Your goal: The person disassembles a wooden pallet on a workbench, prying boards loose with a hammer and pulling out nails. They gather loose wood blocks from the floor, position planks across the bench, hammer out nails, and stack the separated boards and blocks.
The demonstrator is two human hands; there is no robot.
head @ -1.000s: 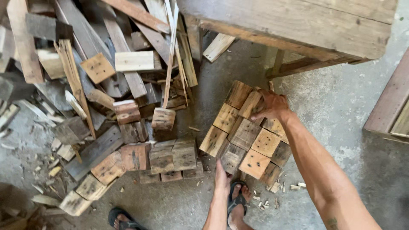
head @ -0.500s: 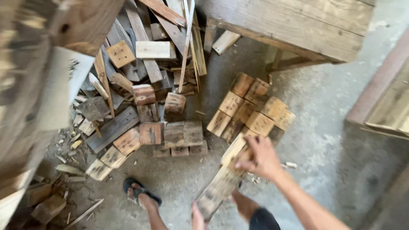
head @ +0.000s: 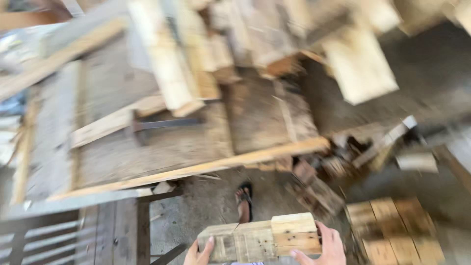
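While the view is smeared by blur, a row of wooden blocks [head: 260, 240] is seen held at the bottom middle of the frame, above a bare concrete floor [head: 206, 206]. Three pale, squarish blocks are pressed end to end, so that the long axis of the row runs left to right across the picture, rising slightly toward the right, where the last block stands a little taller than the others. The row is clamped from both ends: the left hand [head: 198, 254] is set against the left end, with fingers curled over the front face, and the right hand [head: 326, 248] is wrapped round the right end, with the thumb laid along the lower edge. Both hands are thus closed on the blocks.

Just beyond the row, a foot in a dark sandal [head: 244, 200] is seen on the floor. A wide wooden workbench [head: 162, 147] fills the upper left, and a hammer [head: 162, 123] lies on its planks. At the lower right, a neat stack of similar blocks [head: 392, 230] rests on the floor, just beside the right hand. Loose scrap wood [head: 373, 147] is scattered above it.
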